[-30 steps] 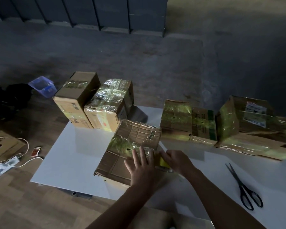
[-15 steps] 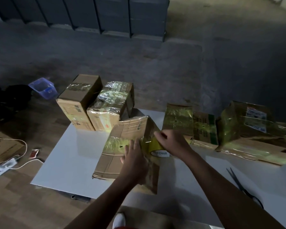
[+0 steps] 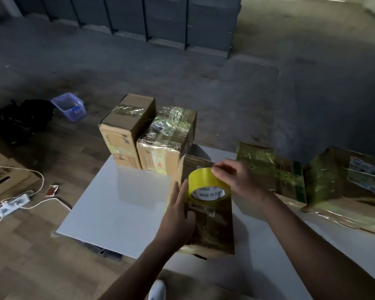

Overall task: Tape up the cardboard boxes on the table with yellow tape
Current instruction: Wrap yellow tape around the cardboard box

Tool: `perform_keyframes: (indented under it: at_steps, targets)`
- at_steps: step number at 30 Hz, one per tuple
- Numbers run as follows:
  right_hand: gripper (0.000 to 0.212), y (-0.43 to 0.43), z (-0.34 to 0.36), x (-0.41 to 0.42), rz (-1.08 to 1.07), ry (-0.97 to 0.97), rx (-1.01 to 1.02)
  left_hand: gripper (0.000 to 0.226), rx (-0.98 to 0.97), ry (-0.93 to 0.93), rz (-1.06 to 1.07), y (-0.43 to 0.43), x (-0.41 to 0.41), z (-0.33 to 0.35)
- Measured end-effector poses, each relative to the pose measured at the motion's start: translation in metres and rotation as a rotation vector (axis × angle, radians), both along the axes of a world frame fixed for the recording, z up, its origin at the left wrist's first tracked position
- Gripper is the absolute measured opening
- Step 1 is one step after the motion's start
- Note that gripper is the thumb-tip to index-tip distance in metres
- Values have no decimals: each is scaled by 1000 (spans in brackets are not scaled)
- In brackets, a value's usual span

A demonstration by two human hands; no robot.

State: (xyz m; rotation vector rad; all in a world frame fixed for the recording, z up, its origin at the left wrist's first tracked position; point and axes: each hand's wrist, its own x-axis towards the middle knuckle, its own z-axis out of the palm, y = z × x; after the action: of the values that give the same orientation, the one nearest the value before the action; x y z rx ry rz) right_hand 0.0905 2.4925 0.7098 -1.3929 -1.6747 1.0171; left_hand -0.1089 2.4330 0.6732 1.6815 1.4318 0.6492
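Head view, dim light. White table [image 3: 121, 204] seen from the near edge, cardboard boxes set along its far side.

- Left hand [image 3: 178, 215]: clasps the left edge of the held box [image 3: 212, 230], fingers up along the left side, thumb across the near face. The box stands on end near the table's front edge, its brown faces glossy with tape.
- Right hand [image 3: 236, 180]: fingertips pinch the top rim of the yellow tape roll [image 3: 208, 185]. The roll sits against the upper near face of the held box, just right of the left hand's fingertips. Its core reads "MADE IN CHINA". Whether a strip runs from roll to box, cannot tell.
- Far left corner of the table: plain carton [image 3: 126, 126] with one band of tape over its top, touching a heavily wrapped carton [image 3: 167, 141] on its right. The held box is just in front of the wrapped one.
- Right side, in a row: yellow-taped box [image 3: 256, 163], next to it a box with green print [image 3: 290, 180], then a large labelled box [image 3: 344, 180] with yellow film on its left end, resting on flattened cardboard.
- Floor, left of the table: blue plastic tub [image 3: 68, 106], black bag [image 3: 24, 120] beside it, white power strip [image 3: 13, 204] with a looping cord, small red packet [image 3: 52, 190], brown carton with a handle slot [image 3: 2, 180].
- Bottom edge: toe of a white shoe [image 3: 157, 289].
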Motion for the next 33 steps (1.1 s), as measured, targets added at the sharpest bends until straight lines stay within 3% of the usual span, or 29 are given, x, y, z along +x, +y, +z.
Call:
perform_keyframes:
  at_steps: [3, 7, 12, 14, 17, 18, 22, 26, 31, 33]
  targets:
    - [29, -6, -17, -14, -23, 17, -92, 76, 44, 89, -12, 6, -17, -15]
    - [35, -4, -18, -41, 16, -99, -59, 63, 32, 113, 33, 16, -35, -28]
    - [55, -8, -7, -29, -152, -229, -19, 67, 31, 62, 19, 17, -41, -32]
    - [53, -12, -6, -21, -191, -267, -53, 68, 15, 138, -5, 17, -39, -32]
    - [38, -12, -7, -28, -211, -276, -43, 74, 137, 542, -53, 22, -28, -25]
    - [39, -11, -7, -33, -208, -266, -29, 78, 219, 582, -96, 23, -22, -22]
    - [53, -13, -16, -24, -284, -99, -78, 83, 320, 558, -257, 23, -2, -21]
    - [41, -29, -30, -10, -234, 151, -131, 90, 345, 639, -284, 25, -6, -30]
    - [32, -24, -16, -17, -248, -1, -40, 89, 346, 692, -308, 27, -9, -34]
    - [47, -25, -10, -3, -269, -78, -10, 89, 334, 711, -292, 28, -11, -36]
